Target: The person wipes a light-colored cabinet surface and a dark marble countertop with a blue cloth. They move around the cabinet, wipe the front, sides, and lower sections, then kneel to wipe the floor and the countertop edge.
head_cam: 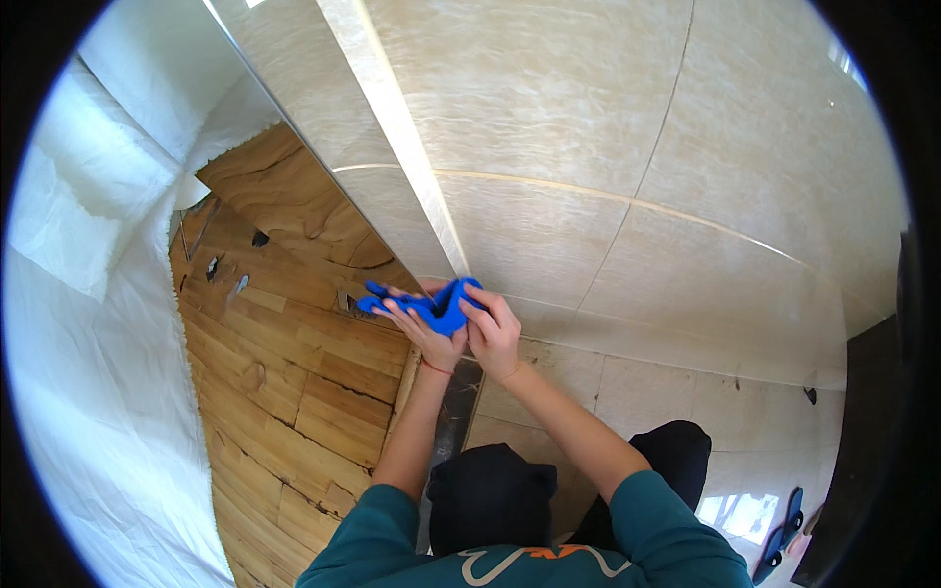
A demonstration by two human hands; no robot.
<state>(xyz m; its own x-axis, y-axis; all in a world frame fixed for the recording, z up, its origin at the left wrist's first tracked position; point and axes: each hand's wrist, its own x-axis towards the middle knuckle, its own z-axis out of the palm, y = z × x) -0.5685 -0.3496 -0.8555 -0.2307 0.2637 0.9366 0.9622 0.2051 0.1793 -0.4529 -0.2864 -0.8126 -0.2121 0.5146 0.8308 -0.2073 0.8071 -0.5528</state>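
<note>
A blue cloth is folded around the lower part of a thin upright panel edge. My left hand lies under and along the cloth, its fingers stretched to the left, with a red cord on the wrist. On the right side, my right hand presses the cloth with bent fingers. Both hands are close together, and the cloth partly hides the fingers of the left one. Just above the cloth, a pale vertical strip comes down beside the panel edge.
Glossy beige tiled wall fills the upper right. Wooden flooring with small debris lies to the left, beside a white fabric sheet. A dark threshold strip separates it from pale floor tiles. A dark slipper lies lower right.
</note>
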